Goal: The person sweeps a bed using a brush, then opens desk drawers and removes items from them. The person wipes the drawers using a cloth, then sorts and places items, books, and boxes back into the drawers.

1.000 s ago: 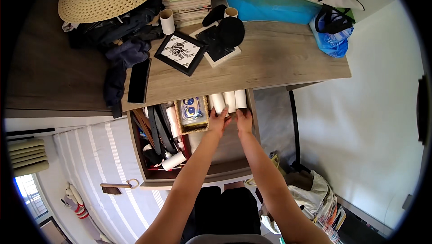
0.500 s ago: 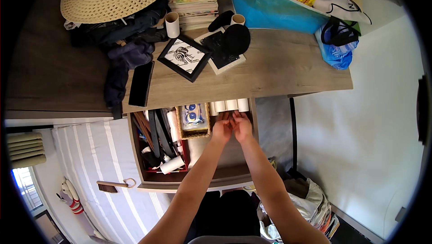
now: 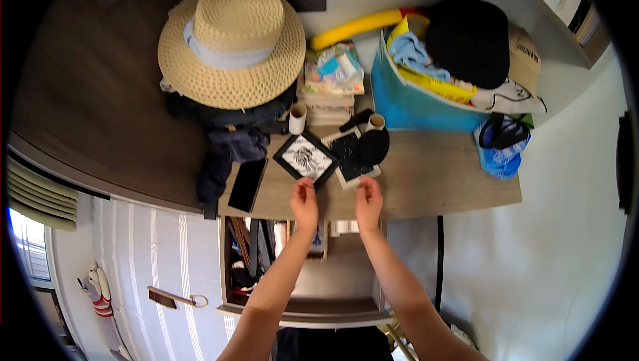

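My left hand [image 3: 304, 202] is over the desk's front part, its loosely bent fingers at the lower corner of a black picture frame [image 3: 305, 159] with a black-and-white drawing. Whether they touch the frame I cannot tell. My right hand [image 3: 369, 202] is level with it, fingers loosely curled and nothing visible in them. Just beyond lies a white-edged black panel [image 3: 346, 155], partly covered by a round black object [image 3: 373, 147]. Below my hands the drawer [image 3: 336, 284] stands pulled out. White rolls [image 3: 343, 226] lie at its back, beside a woven basket [image 3: 324, 244] partly hidden by my left forearm.
A black phone [image 3: 247, 184] and dark clothing [image 3: 223, 155] lie left on the desk. Behind are a straw hat [image 3: 239, 61], stacked papers [image 3: 329, 105], cardboard tubes [image 3: 297, 119] and a blue bag [image 3: 419, 111] with a black cap [image 3: 468, 41]. A brush [image 3: 174, 298] hangs at left.
Both my hands have left the white rolls in the drawer and moved up over the desk, spreading apart. The view has tilted up, showing more of the desk's back.
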A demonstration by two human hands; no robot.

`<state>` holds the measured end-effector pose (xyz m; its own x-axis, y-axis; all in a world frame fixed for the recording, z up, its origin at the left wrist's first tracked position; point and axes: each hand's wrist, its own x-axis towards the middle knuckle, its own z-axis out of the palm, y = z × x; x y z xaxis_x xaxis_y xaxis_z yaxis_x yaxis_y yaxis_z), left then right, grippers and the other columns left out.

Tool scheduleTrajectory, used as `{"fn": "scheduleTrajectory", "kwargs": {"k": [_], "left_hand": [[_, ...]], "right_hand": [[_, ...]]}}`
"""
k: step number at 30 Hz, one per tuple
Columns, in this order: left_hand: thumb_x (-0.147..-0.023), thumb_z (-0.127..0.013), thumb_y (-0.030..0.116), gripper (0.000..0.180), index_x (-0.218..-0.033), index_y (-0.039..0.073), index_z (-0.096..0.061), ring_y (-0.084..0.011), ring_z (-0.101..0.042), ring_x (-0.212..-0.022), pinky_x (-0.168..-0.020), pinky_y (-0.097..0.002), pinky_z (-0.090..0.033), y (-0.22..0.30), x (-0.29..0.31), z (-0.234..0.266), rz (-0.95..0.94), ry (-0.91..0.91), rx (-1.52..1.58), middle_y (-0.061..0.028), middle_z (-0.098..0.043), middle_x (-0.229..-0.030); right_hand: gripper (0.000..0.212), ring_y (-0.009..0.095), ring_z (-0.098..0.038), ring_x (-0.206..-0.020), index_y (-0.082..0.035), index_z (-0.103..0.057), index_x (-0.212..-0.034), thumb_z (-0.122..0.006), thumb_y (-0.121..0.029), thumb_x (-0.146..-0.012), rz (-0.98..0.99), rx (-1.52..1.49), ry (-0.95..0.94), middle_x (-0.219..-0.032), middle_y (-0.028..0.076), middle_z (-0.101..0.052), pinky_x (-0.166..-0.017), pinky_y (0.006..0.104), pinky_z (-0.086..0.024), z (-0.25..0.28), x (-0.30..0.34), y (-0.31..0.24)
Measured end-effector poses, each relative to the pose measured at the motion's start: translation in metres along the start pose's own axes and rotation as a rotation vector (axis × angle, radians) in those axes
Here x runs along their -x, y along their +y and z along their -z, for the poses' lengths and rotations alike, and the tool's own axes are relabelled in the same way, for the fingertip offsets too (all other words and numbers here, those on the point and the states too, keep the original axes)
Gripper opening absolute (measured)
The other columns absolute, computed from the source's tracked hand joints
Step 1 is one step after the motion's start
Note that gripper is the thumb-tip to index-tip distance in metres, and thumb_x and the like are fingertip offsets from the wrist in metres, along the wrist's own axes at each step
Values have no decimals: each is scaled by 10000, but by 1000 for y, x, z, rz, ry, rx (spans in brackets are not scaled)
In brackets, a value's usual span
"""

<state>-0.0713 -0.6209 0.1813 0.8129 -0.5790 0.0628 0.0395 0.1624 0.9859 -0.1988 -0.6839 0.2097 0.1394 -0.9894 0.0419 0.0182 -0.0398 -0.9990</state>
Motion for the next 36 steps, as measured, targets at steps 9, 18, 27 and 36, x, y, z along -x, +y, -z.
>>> {"fn": "scheduleTrajectory", "kwargs": {"k": [9,18,27,36], "left_hand": [[-669,-722,411,716,-1195,-2,-465,-369,-415,-1132,-921,-439,-365,19,-135,-65,152,227,-831,-211,-460,-1203],[-702,-607,539,657,-1155,87,-455,-345,-379,-1124,-884,-504,-315,27,-140,-80,365,304,-1014,-182,-438,-1162],[-840,-542,161,313,-1046,-28,-400,-277,-562,-707,-635,-371,-446,39,43,-16,-247,-47,-402,-187,-557,-806],[-853,-559,408,358,-868,72,-437,-76,-398,-447,-393,-235,-328,-18,204,21,785,-176,-179,16,-417,-557]], "right_hand": [[541,338,-488,-1026,-135,-505,-1158,-677,-278,-665,395,861,145,-1093,118,-544,-840,414,-419,-10,-159,-21],[532,338,-500,-924,-50,-486,-1179,-665,-167,-692,509,531,242,-1001,165,-505,-802,410,-417,9,-147,-43],[224,70,-482,-739,-55,-496,-1061,-556,-165,-875,-104,-208,380,-878,5,-518,-634,213,-403,51,47,-33],[344,85,-499,-650,-11,-494,-1070,-609,-247,-847,-563,-218,456,-811,28,-532,-584,221,-444,77,192,68]]}}
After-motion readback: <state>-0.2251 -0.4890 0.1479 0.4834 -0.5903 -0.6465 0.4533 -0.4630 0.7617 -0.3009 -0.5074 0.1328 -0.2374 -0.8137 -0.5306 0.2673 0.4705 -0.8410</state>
